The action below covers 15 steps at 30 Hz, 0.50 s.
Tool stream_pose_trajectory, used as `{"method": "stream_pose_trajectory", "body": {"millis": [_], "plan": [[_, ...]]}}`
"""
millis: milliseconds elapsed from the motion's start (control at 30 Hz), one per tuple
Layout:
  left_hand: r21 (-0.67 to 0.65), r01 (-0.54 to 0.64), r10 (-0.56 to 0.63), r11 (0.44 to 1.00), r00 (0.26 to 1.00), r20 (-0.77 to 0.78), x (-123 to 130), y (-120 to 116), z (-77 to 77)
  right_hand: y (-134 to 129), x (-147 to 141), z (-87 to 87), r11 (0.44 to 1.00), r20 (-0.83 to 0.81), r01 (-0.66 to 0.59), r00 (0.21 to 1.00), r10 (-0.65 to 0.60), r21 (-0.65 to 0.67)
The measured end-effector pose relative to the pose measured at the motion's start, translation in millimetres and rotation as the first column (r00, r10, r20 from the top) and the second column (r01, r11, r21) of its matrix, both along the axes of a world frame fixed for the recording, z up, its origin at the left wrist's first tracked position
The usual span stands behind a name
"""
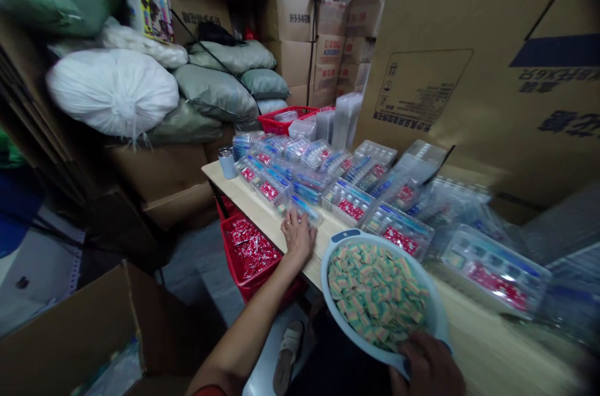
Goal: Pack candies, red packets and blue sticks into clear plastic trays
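My left hand [300, 235] reaches over the table's near edge. Its bent fingertips touch the near end of a clear plastic case [307, 210] that has blue strips inside; whatever lies under the fingertips is hidden. On the near side, my right hand [431, 363] is closed round the rim of a pale blue basin [332, 280]. Small pastel striped blocks [375, 293] in green, yellow and pink fill that basin. More clear cases stand close by, such as a case with red packets [349, 203] just beyond the basin.
Rows of filled cases cover the wooden table [220, 178], with a grey-blue cup [227, 163] at its far left corner. Below stands a red basket [244, 280] of red packets. Cardboard boxes [293, 27], stuffed sacks [117, 87] and a large carton [431, 27] surround the table.
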State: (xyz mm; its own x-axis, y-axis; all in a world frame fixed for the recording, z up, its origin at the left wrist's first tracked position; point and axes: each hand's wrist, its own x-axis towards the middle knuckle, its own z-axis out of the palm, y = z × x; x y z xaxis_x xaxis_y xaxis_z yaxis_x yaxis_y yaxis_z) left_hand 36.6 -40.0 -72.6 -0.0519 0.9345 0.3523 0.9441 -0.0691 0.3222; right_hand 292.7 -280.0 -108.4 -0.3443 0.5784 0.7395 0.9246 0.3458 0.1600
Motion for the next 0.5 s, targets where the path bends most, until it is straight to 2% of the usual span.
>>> {"method": "stream_pose_trajectory", "body": {"millis": [167, 333, 500], "plan": [[-0.007, 0.027, -0.027, 1.0, 1.0, -0.015, 0.2, 3.3, 4.6, -1.8, -21.3, 15.0, 0.999, -0.063, 0.023, 0.998, -0.025, -0.031], [-0.011, 0.052, -0.052, 0.999, 0.996, -0.07, -10.2, 1.2, 9.1, -10.2, -44.0, 37.8, 0.978, -0.225, 0.045, 0.97, -0.092, -0.206], [-0.039, 0.075, -0.079, 0.996, 0.992, -0.096, -4.9, -1.5, 20.7, -10.0, -52.3, 56.9, 0.948, -0.355, 0.045, 0.92, -0.163, -0.316]]}}
